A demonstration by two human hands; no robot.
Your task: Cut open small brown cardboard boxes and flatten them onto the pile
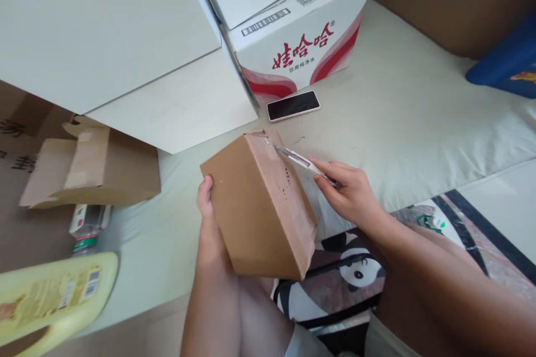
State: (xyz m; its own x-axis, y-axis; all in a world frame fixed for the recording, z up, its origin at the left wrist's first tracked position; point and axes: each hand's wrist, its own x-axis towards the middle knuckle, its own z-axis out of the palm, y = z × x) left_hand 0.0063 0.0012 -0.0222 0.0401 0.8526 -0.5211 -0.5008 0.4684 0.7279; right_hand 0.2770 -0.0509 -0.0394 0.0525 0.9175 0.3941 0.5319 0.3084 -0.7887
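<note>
A brown cardboard box (pixel 251 212) stands tilted above my lap, with a taped side (pixel 288 195) turned to the right. My left hand (pixel 205 195) grips its left edge; most of the fingers are hidden behind the box. In my right hand (pixel 345 187) is a white utility knife (pixel 304 162), held in closed fingers. Its blade tip meets the tape near the box's top corner, where the tape looks wrinkled and shiny. Whether the blade has gone through, I cannot tell.
Beyond the box lies a phone (pixel 293 106) before a white and red carton (pixel 301 61). White furniture (pixel 176 106) rises at upper left. An opened cardboard box (pixel 113 167), a plastic bottle (pixel 86 234) and a yellow jug (pixel 62 295) are leftward. A blue object (pixel 506 61) sits far right.
</note>
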